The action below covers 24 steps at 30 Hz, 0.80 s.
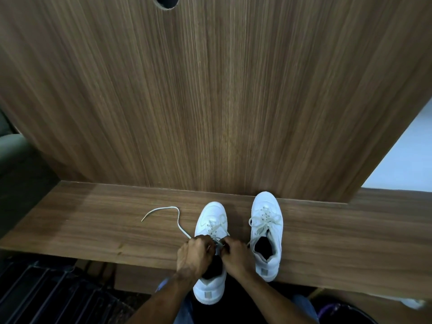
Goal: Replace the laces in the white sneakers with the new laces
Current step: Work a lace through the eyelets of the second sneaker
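Observation:
Two white sneakers stand toes-away on a narrow wooden ledge [93, 225]. The left sneaker [211, 220] overhangs the ledge's near edge at its heel. My left hand [194, 256] and my right hand [236, 254] meet over its upper eyelets, each pinching the off-white lace there. A free length of that lace [173, 212] loops out to the left across the wood. The right sneaker [266, 230] sits beside it, laced loosely, with an end trailing toward my right hand.
A tall wood-grain panel [210, 90] rises directly behind the ledge. Dark slatted flooring [46, 293] lies below left. A pale floor [402, 160] shows at the right. Blue trousers are visible under my arms.

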Available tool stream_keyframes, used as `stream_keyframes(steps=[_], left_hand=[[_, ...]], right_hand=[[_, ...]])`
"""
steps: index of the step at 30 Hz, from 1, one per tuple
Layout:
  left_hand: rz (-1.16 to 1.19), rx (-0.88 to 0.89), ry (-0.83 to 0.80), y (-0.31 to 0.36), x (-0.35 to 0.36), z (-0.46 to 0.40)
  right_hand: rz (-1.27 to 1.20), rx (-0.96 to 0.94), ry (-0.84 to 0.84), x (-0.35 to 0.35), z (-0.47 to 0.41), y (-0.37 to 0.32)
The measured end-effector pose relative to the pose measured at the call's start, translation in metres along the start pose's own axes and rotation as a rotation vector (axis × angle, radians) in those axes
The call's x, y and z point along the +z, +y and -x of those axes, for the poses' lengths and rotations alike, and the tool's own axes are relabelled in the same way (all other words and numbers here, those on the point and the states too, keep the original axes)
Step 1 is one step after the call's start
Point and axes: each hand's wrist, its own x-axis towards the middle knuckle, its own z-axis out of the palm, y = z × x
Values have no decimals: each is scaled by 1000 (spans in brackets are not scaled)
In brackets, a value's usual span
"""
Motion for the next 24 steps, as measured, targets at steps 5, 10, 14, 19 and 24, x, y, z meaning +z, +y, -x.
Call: stream_keyframes(steps=[5, 10, 14, 19, 24], left_hand=[[9, 25, 12, 4, -3, 0], [5, 35, 39, 2, -6, 2], [50, 112, 106, -8, -1, 0], [189, 34, 13, -27, 0, 2], [420, -53, -68, -42, 2, 1]], right_hand=[[-116, 36, -67, -2, -5, 3], [-50, -14, -89, -6, -14, 4], [59, -40, -68, -11, -18, -2], [-288, 52, 136, -53, -31, -8], [-971, 79, 548, -117, -46, -13]])
